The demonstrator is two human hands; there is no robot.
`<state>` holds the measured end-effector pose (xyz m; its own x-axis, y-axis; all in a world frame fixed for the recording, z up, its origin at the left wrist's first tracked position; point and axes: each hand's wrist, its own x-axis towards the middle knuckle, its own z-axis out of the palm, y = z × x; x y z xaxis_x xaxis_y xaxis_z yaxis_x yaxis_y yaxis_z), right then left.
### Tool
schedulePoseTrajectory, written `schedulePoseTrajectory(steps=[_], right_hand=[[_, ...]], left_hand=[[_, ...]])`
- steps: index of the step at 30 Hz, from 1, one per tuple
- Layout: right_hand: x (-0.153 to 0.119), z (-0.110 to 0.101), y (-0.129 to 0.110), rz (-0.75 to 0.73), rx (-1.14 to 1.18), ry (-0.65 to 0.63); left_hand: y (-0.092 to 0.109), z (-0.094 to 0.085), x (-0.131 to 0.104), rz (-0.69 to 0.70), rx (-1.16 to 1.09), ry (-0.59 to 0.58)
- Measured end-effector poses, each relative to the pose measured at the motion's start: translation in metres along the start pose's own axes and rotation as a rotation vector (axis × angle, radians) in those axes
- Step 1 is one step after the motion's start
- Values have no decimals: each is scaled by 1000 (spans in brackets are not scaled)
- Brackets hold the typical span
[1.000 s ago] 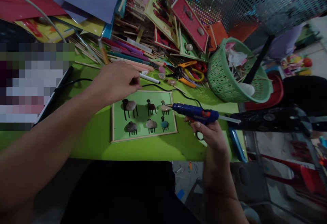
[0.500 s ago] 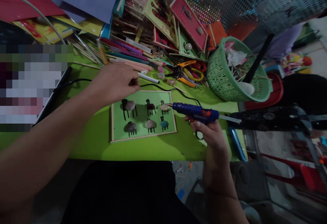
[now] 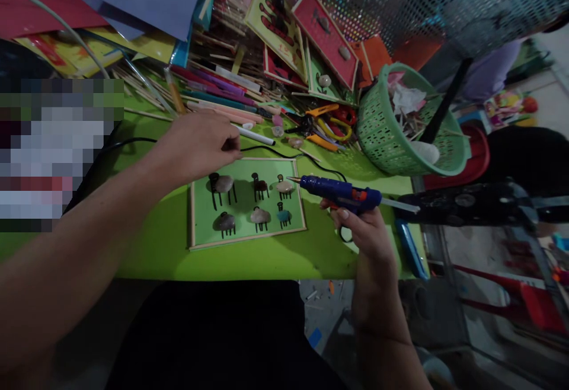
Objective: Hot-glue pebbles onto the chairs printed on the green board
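My right hand is wrapped round a blue hot glue gun, with a glue stick poking out of its back. The metal nozzle points left, over the right side of a green card framed with thin wooden sticks. On the card, several pebbles have black legs and heads drawn about them, among them a grey pebble and a turquoise pebble. My left hand is at the card's upper edge, thumb and fingers pinched together; whatever they may hold is hidden.
Pens and markers, a white-barrelled marker and scissors lie behind the card. Finished-looking framed cards are piled at the back. A green basket of scraps stands right. A black cord crosses the green table.
The view has shifted very slightly. Both hands, the glue gun and the card keep nearly the same places relative to each other.
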<state>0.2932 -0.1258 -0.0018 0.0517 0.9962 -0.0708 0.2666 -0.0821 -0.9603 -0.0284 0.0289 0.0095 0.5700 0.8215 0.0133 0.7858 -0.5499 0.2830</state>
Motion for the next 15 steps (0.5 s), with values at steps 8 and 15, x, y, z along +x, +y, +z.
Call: schedulePoseTrajectory(steps=[8, 15], right_hand=[[8, 1, -2, -65, 78, 68], [25, -13, -14, -38, 180, 324]], left_hand=[[0, -2, 1, -6, -10, -42], [-7, 3, 2, 17, 30, -3]])
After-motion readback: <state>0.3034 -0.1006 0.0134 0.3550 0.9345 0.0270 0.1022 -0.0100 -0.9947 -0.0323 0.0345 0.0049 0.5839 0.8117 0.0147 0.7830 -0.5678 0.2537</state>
